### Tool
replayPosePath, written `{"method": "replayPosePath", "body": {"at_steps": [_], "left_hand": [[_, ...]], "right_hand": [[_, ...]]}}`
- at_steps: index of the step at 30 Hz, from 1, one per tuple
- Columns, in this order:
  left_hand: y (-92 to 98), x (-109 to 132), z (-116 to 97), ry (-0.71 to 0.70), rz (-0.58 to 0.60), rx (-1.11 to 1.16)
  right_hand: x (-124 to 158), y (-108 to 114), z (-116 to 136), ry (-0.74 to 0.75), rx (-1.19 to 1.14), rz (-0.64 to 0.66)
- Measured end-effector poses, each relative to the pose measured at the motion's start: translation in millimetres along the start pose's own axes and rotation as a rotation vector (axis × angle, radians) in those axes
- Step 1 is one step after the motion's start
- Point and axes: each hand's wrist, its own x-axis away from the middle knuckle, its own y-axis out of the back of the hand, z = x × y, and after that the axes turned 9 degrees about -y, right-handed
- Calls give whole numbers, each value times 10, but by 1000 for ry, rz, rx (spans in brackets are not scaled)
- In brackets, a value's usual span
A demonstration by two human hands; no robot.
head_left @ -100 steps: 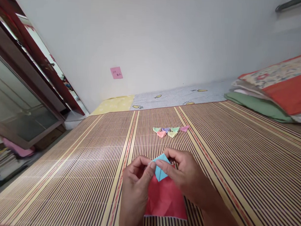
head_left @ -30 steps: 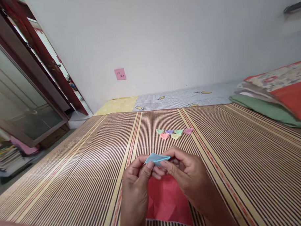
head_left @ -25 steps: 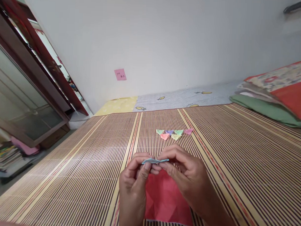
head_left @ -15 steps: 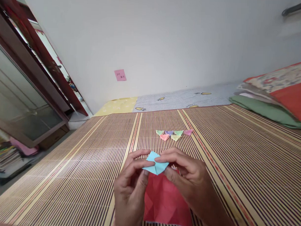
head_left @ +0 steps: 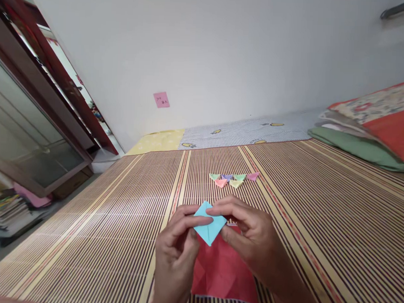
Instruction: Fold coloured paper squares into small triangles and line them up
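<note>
A light blue folded paper (head_left: pixel 208 232), diamond-shaped with creases, is held up between both hands. My left hand (head_left: pixel 179 245) pinches its left side, index finger lying across the front and thumb below. My right hand (head_left: pixel 252 230) grips the right side, with its index finger on the upper face and its thumb at the lower right edge. Beneath the hands lies a creased red sheet (head_left: pixel 224 274), partly covered by them. Farther off, several small folded paper triangles (head_left: pixel 236 184) in green, purple, pink, red and yellow sit in two rows.
A striped woven mat (head_left: pixel 120 219) covers the surface. Patterned cloth (head_left: pixel 235 135) runs along the white wall, where a pink note (head_left: pixel 162 99) is stuck. Folded bedding (head_left: pixel 361 148) is piled at the right. A glass-panelled door (head_left: pixel 33 132) and stacked books (head_left: pixel 7 215) are at the left.
The blue paper's lower point now reaches farther down, so it shows as a fuller diamond. My left index finger has slid slightly right across it, and the left thumb has shifted.
</note>
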Motion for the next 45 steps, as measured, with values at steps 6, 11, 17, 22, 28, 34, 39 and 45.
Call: {"method": "replayPosePath", "body": {"at_steps": [6, 11, 17, 22, 28, 34, 39, 45], "left_hand": [[-27, -5, -15, 120, -79, 93], [-65, -19, -3, 149, -123, 186], [-154, -9, 6, 120, -36, 150], [-81, 18, 30, 190, 89, 148], [82, 28, -7, 176, 295, 161], [66, -1, 0, 99, 283, 115], [79, -16, 45, 61, 137, 108], [108, -17, 74, 17, 45, 80]], "right_hand": [[-3, 17, 18, 24, 27, 53], [8, 21, 9, -30, 45, 55], [9, -51, -35, -157, 23, -80], [-26, -9, -62, -192, -37, -32], [-55, 23, -172, -324, -223, 1], [-48, -37, -212, -367, -309, 10], [-21, 67, -126, -273, -268, 82], [13, 118, -102, -186, -198, 176]]}}
